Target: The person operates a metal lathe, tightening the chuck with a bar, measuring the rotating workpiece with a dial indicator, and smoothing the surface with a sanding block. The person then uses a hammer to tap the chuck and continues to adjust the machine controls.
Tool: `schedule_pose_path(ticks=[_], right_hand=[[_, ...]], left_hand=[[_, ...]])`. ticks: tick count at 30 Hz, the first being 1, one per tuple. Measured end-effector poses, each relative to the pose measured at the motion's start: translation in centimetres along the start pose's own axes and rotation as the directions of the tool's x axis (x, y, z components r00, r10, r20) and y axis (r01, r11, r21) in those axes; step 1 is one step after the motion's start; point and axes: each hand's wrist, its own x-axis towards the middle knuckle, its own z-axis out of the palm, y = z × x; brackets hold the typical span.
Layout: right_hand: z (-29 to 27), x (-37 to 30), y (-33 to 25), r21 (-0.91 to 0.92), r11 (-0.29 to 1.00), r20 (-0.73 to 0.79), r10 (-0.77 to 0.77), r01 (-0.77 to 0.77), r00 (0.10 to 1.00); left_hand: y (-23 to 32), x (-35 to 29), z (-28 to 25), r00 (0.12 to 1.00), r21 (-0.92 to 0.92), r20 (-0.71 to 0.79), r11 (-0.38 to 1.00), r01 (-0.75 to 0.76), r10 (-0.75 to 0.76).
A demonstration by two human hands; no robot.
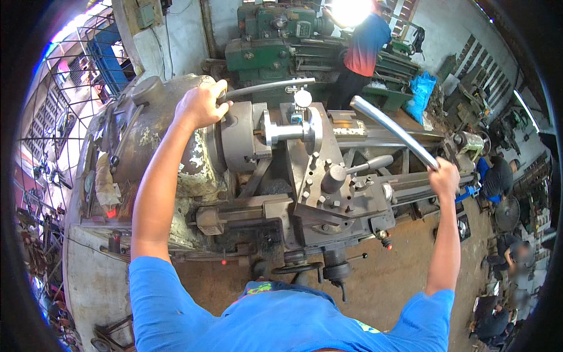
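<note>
My right hand is closed around the lower end of a shiny metal pipe, which slants up and left above the lathe bed. My left hand rests at the top of the grey lathe chuck, thumb and fingers apart. Some of its fingertips are hidden. A curved metal rod runs rightward from beside that hand. Held at the chuck is a bright flanged metal workpiece. Just above it sits a round dial gauge. The tool post, with its lever handle, stands on the carriage nearer me.
The worn headstock lies at left, the tailstock at far right. A handwheel and levers project toward my body. Behind, a person stands by a green lathe, near a blue sack. Other people sit at right.
</note>
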Motion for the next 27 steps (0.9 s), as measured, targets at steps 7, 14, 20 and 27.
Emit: schedule_pose_path(ticks=[7, 14, 20, 27], right_hand=[[3.5, 8.8, -4.1, 0.033, 0.982, -0.012, -0.183, 0.183, 0.983], [6.3, 13.6, -5.4, 0.087, 0.967, -0.041, -0.236, 0.239, 0.971], [7.3, 17.2, -5.1, 0.142, 0.941, -0.001, -0.309, 0.306, 0.951], [9.2, 18.8, -5.8, 0.216, 0.934, 0.092, -0.308, 0.283, 0.947]], left_hand=[[0.8, -0.4, -0.6, 0.999, -0.032, 0.007, 0.998, 0.049, -0.048], [1.3, -0.7, -1.1, 0.996, -0.076, -0.002, 0.993, 0.091, -0.091], [1.2, -0.7, -1.1, 0.998, -0.088, -0.015, 0.994, 0.059, -0.061], [1.4, -0.6, -1.4, 0.996, -0.084, 0.006, 0.992, 0.093, -0.093]])
